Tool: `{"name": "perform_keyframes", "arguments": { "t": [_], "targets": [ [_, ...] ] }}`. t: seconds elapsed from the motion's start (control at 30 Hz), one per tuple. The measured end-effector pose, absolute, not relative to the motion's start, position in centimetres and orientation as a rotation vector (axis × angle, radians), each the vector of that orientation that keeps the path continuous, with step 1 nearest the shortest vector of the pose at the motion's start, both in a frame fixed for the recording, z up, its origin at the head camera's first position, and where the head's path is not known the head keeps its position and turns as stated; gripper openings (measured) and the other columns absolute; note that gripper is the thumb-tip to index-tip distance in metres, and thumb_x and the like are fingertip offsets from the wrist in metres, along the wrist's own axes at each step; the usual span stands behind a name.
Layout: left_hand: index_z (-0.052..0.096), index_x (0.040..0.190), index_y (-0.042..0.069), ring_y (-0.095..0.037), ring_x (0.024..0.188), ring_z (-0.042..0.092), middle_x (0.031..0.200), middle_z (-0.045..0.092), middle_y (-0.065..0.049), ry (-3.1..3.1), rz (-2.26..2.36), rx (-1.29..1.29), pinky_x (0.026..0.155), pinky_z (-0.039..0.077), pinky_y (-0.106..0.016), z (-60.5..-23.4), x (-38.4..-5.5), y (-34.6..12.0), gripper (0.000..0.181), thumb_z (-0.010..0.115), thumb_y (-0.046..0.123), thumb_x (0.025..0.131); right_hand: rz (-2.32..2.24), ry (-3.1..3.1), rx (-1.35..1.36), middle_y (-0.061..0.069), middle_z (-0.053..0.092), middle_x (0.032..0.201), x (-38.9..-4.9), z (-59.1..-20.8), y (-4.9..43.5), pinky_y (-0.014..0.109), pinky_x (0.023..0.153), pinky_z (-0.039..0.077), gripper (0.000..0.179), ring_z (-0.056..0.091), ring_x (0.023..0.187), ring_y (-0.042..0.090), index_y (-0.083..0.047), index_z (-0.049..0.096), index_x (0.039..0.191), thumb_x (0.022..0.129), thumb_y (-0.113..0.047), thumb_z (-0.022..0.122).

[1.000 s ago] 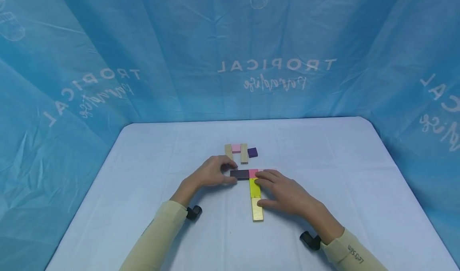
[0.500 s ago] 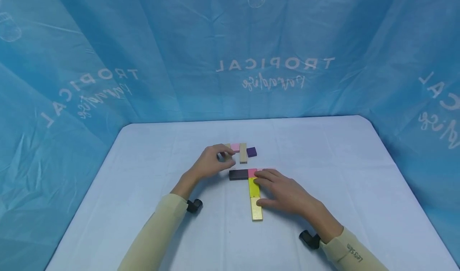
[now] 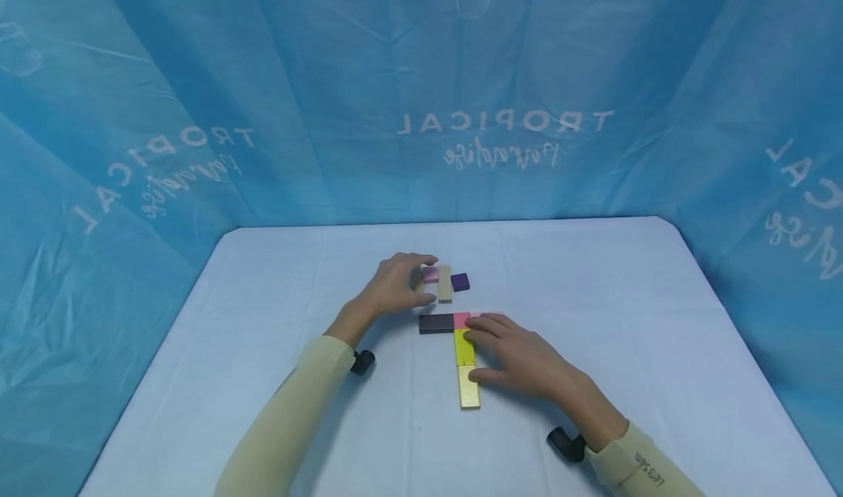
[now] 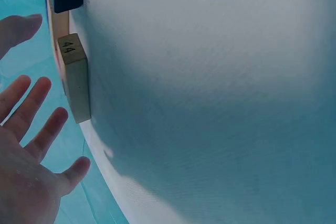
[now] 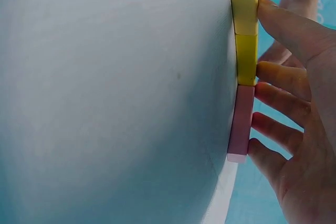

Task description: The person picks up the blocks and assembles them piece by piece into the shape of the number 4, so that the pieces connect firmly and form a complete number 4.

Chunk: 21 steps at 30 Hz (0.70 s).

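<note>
My left hand reaches over the far group of blocks, thumb and fingers spread apart. It is nearest to a pale wooden block, marked 44 in the left wrist view and partly hidden by the hand in the head view. Beside that block are a small pink block, another wooden block and a purple block. My right hand rests its fingertips on a row of blocks: a pale yellow block, a bright yellow block and a light pink block.
A black block lies left of a bright pink block at the row's far end. A white cloth covers the table. Blue printed sheeting hangs around its back and sides.
My left hand has left the black block, moved away from me to the far wooden blocks, and spread its fingers wider. The right hand has stayed on the row.
</note>
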<state>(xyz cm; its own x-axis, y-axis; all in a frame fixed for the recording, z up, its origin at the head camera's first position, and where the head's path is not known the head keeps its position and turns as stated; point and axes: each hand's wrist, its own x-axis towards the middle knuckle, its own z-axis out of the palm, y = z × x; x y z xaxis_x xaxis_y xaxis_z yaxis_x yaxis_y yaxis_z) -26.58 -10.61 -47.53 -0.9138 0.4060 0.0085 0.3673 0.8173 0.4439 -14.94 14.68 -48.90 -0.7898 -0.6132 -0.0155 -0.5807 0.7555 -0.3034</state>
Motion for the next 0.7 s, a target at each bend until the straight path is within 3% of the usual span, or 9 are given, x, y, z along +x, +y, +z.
{"name": "perform_keyframes", "arguments": {
  "t": [0.7],
  "targets": [
    [0.053, 0.138, 0.028, -0.02, 0.121, 0.043, 0.134, 0.054, 0.005, 2.891, 0.459, 0.624, 0.101, 0.032, -0.053, -48.3, -27.9, -9.3, 0.078, 0.08, 0.052, 0.069, -0.444, 2.823, -0.944, -0.006, 0.039, 0.148, -14.9, -48.9, 14.6, 0.042, 0.104, 0.037, 0.067, 0.029, 0.137, 0.017, -0.025, 0.052, 0.139, 0.083, -0.06, 0.063]
  ]
}}
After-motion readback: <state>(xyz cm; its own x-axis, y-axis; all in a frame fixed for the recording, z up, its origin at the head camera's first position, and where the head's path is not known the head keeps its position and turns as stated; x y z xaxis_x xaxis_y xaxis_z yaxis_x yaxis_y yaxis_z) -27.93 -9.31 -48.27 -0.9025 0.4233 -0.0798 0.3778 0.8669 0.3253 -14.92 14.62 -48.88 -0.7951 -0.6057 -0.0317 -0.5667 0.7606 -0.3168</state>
